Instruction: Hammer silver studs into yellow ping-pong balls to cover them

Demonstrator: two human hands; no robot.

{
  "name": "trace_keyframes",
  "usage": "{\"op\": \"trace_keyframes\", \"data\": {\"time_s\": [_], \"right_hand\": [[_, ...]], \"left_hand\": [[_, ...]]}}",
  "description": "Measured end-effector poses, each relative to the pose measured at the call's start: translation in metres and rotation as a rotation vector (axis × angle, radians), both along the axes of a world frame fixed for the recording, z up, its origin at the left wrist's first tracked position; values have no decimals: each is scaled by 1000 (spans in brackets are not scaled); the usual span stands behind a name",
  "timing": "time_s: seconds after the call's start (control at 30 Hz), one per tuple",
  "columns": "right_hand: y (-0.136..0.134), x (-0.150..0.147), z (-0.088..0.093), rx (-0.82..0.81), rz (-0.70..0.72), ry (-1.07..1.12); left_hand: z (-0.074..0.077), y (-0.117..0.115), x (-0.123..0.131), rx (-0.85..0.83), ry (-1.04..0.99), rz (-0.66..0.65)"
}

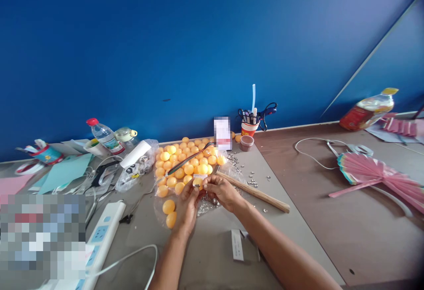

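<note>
My left hand (pixel 188 206) is closed around an orange table tennis ball (pixel 198 183), with a small dark spot or part on its near side. Close against it, the fingers of my right hand (pixel 222 189) are pinched together; whatever is between them is too small to make out. Behind both hands, many more orange balls (pixel 188 169) lie on a clear plastic bag, with a dark slim tool (pixel 188 159) across them. Small shiny metal pieces (pixel 233 161) are scattered to the right and under my hands. A wooden-handled hammer (pixel 255 189) lies beside my right hand.
A white power strip (pixel 104 232) and cables are at left, near bottles (pixel 106 136) and a plastic bag (pixel 137 166). A cup of tools (pixel 249 126) and a small tub (pixel 246 143) stand by the blue wall. A pink fan (pixel 380 177) lies right; a paper strip (pixel 236 245) lies in front.
</note>
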State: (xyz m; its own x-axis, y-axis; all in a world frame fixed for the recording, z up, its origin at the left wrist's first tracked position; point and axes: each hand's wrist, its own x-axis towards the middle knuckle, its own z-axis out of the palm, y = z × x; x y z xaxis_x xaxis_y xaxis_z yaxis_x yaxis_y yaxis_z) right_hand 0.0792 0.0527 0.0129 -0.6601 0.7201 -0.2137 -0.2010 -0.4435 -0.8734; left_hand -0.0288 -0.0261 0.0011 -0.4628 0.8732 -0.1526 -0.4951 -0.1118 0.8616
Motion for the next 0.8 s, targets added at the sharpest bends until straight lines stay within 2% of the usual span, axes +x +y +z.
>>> {"op": "trace_keyframes", "data": {"time_s": [0.33,0.8], "right_hand": [[0,1,-4,63,-7,-79],[1,2,-5,162,1,-164]], "left_hand": [[1,0,0,-34,10,12],[-17,0,-4,-40,136,2]]}}
